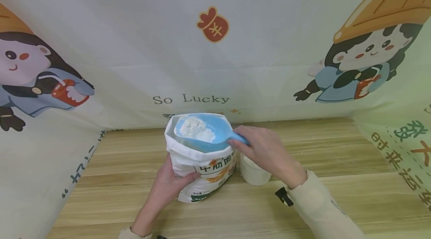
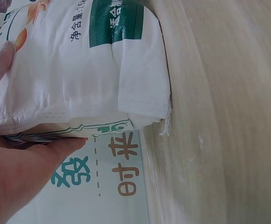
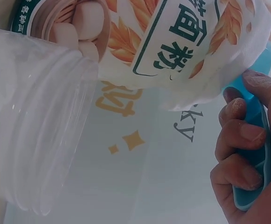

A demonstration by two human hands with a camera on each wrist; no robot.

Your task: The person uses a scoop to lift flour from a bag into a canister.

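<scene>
In the head view a white flour bag (image 1: 188,160) with a rolled-down mouth stands upright on the wooden table. My left hand (image 1: 175,177) grips its near left side, thumb across the front; the left wrist view shows the fingers around the bag's back edge. My right hand (image 1: 266,149) grips the handle of a blue scoop (image 1: 219,126). The scoop's bowl lies over the bag's open mouth and carries a heap of white flour (image 1: 195,128). Right of the bag, partly under my right hand, stands a clear plastic jar (image 3: 42,126), whose threaded rim shows in the right wrist view.
The wooden table (image 1: 121,179) runs to a printed cloth backdrop (image 1: 269,63) at the back and both sides. Close behind the bag hangs the back cloth. A black clip-like piece (image 1: 284,196) sits at my right sleeve.
</scene>
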